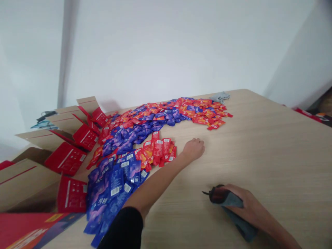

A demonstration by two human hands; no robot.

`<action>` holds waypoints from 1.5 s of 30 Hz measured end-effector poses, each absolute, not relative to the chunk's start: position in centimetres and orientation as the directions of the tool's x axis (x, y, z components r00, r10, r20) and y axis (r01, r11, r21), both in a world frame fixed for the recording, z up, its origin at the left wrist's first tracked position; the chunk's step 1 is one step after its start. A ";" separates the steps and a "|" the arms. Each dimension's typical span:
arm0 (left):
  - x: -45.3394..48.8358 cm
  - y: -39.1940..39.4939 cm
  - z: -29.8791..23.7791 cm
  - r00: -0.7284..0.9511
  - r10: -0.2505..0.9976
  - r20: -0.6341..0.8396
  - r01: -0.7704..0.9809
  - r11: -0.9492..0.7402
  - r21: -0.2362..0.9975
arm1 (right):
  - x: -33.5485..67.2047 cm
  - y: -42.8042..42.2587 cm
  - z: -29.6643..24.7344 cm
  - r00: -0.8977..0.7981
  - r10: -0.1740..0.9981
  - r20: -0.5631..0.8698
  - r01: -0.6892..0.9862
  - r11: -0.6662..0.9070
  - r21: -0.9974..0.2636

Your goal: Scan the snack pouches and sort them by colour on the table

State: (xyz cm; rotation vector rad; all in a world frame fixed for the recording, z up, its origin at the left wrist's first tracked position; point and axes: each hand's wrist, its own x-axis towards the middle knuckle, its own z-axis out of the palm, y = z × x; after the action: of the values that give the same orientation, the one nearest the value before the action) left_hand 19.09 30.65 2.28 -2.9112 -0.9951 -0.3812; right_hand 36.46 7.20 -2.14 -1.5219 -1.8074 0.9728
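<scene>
My left hand (194, 149) rests on the wooden table with its fingers curled in, and no item shows in it. Just left of it lies a small cluster of red and orange pouches (158, 148). Beneath and beside my left forearm are larger blue-purple pouches (116, 181), some with white barcode labels. Nearer the front, my right hand (245, 202) is closed around a dark grey handheld device (240, 221) with a glossy dark-red front and a thin black strip sticking out. Its exact kind is not clear.
Open cardboard boxes (28, 180) with red flaps line the left side. A long curved heap of mixed red and blue pouches (155, 116) runs along the back. A grey cloth (220, 97) lies at the table's far edge, before a white wall (168, 48).
</scene>
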 end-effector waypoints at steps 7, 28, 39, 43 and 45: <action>28.3 35.0 -2.3 0.742 0.597 0.304 0.629 -0.777 -0.009 | 35.7 7.8 -1.4 -0.263 0.963 -0.058 0.482 0.078 -0.873; 20.7 23.3 -2.3 0.814 0.545 0.202 0.542 -0.837 0.072 | 41.6 5.0 -3.1 0.010 0.967 -0.254 0.263 -0.248 -0.933; 2.7 1.5 -1.9 0.765 0.634 0.114 0.598 -0.764 0.241 | 39.6 5.1 0.6 -0.282 0.892 -0.354 0.262 -0.283 -0.923; 1.0 -1.4 -2.0 0.721 0.689 0.074 0.658 -0.714 0.239 | 39.6 5.2 -0.2 -0.184 0.939 -0.291 0.339 -0.218 -0.915; 0.7 -2.2 -2.4 0.728 0.681 0.080 0.653 -0.724 0.222 | 39.0 5.5 0.0 -0.099 0.964 -0.247 0.381 -0.192 -0.904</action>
State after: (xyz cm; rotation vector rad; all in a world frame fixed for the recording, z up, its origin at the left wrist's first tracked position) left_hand 0.70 -2.19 -2.36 -3.0844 -1.2024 -0.2595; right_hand 39.00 5.46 0.01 -1.5933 -1.4866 1.2886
